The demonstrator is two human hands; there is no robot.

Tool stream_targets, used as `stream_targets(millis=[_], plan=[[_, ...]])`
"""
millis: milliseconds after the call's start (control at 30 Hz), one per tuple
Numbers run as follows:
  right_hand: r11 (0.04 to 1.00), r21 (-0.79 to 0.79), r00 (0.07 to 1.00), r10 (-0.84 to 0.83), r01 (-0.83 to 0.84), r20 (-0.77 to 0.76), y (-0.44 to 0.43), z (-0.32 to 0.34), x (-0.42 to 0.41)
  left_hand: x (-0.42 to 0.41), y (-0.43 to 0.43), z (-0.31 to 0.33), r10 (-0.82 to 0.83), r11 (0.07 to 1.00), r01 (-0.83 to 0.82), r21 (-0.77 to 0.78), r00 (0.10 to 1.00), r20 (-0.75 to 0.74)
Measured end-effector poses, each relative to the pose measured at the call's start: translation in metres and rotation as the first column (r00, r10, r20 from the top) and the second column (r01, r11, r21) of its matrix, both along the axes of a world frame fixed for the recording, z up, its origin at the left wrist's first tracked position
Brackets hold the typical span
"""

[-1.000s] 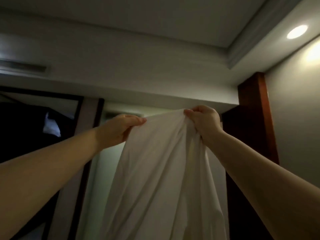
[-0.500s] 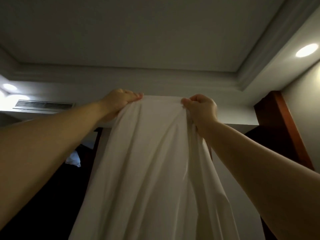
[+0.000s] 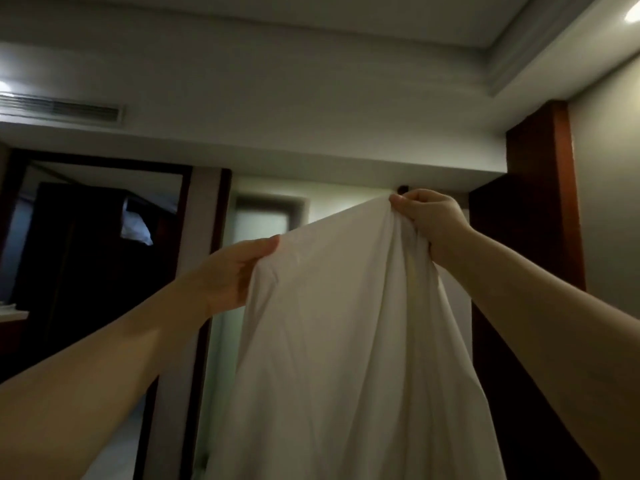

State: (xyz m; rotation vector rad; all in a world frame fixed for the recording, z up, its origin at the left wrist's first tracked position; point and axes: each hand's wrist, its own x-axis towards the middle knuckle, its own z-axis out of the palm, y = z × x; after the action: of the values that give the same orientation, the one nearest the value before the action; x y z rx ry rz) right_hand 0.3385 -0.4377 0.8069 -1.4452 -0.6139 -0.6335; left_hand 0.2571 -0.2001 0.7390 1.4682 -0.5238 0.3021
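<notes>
The left hand pinches one top edge of the large white cotton sheet, which hangs high in mid-air, and the right hand clenches its bunched far corner, so lifting looks done, spreading or folding probably left.

1. Sheet, 6 o'clock: plain white, with grey-cream shading in the folds.
2. Air vent, 10 o'clock: pale grey, with fine horizontal slat lines.
3. Wooden column, 2 o'clock: plain reddish-brown.
4. Door frame, 9 o'clock: dark brown.
5. Ceiling, 12 o'clock: plain grey-white.
6. Ceiling lamp, 1 o'clock: bright white.
</notes>
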Motion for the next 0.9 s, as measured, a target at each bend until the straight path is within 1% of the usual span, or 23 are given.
stream_targets(millis=[67, 133, 200, 267, 367, 433, 533, 633, 733, 800, 867, 900], plan=[[1.0, -0.024, 0.999, 0.009, -0.01, -0.041, -0.004, -0.018, 0.003, 0.001, 0.001, -0.017, -0.013, 0.999, 0.013, -0.031, 1.0, 0.002], [0.998, -0.056, 0.996, -0.017, 0.012, -0.088, -0.009, -0.038, 0.007, 0.001, -0.002, -0.033, -0.013, 1.0, 0.013, -0.025, 1.0, 0.014], [0.994, -0.103, 0.989, -0.053, 0.039, -0.136, -0.016, -0.063, 0.011, 0.004, -0.004, -0.045, 0.056, 0.998, -0.055, -0.037, 0.998, 0.016], [0.985, -0.159, 0.977, -0.097, 0.068, -0.187, -0.022, -0.092, 0.016, 0.006, -0.003, -0.053, 0.137, 0.989, -0.137, 0.046, 0.991, 0.008], [0.97, -0.214, 0.957, -0.167, 0.115, -0.238, -0.025, -0.134, 0.027, 0.004, -0.001, -0.064, 0.13, 0.958, -0.118, 0.262, 0.991, -0.029], [0.965, -0.227, 0.949, -0.189, 0.131, -0.254, -0.024, -0.154, 0.032, 0.004, 0.003, -0.071, 0.149, 0.929, -0.106, 0.354, 0.984, -0.096], [0.955, -0.248, 0.939, -0.227, 0.163, -0.258, -0.021, -0.18, 0.037, 0.006, 0.004, -0.09, 0.126, 0.917, -0.037, 0.397, 0.971, -0.202], [0.947, -0.256, 0.938, -0.254, 0.193, -0.234, -0.019, -0.216, 0.034, 0.006, 0.001, -0.122, 0.149, 0.919, -0.029, 0.393, 0.949, -0.279], [0.95, -0.293, 0.959, -0.181, 0.112, -0.219, -0.009, -0.255, 0.016, 0.005, -0.002, -0.156, 0.251, 0.891, -0.131, 0.435, 0.94, -0.23], [0.953, -0.299, 0.97, -0.115, 0.047, -0.215, 0.003, -0.282, -0.001, 0.004, -0.005, -0.176, 0.308, 0.813, -0.182, 0.553, 0.941, -0.143], [0.947, -0.32, 0.982, -0.026, -0.036, -0.188, 0.021, -0.306, -0.023, 0.0, -0.014, -0.192, 0.268, 0.726, -0.132, 0.675, 0.958, -0.101], [0.938, -0.334, 0.983, 0.036, -0.096, -0.18, 0.029, -0.316, -0.035, -0.002, -0.017, -0.2, 0.215, 0.708, -0.064, 0.703, 0.968, -0.129]])
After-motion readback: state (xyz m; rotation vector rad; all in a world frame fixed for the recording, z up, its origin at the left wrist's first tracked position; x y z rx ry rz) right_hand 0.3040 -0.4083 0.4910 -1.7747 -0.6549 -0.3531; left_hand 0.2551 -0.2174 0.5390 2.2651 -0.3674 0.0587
